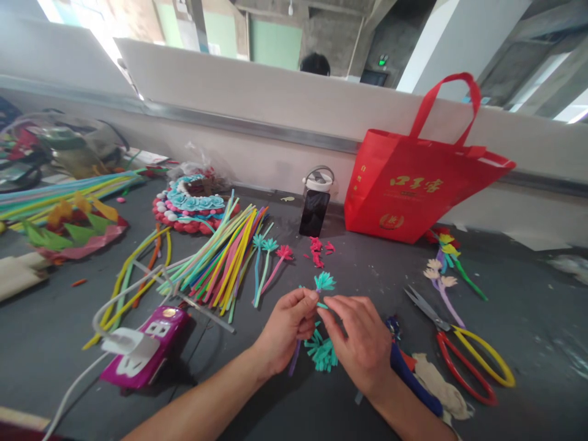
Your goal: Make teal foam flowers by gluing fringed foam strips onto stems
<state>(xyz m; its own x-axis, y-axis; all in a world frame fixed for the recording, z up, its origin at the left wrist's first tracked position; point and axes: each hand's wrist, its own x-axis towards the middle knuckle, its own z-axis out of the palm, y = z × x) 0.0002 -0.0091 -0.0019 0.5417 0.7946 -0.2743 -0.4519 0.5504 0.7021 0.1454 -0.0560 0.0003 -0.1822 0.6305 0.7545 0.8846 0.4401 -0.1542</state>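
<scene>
My left hand (290, 327) is closed around a pipe-cleaner flower (324, 282), whose teal petals fan out above the fingers and whose purple stem comes out below. Between thumb and fingers, my right hand (361, 337) pinches a short teal pipe-cleaner piece (323, 305) close to the flower's base. Whether that piece touches the stem is hidden by the fingertips. Beneath both hands lies a pile of cut teal pieces (322, 352). Small red pieces (316, 251) are scattered farther back, beside finished teal flowers (270, 246) and a red flower (285, 252).
Scissors (443, 324) with red and yellow handles lie open on the right. A bundle of coloured pipe cleaners (225, 257) spreads left of centre, near a purple power strip (147, 349). A phone (314, 213) leans upright at the back beside a red bag (404, 184).
</scene>
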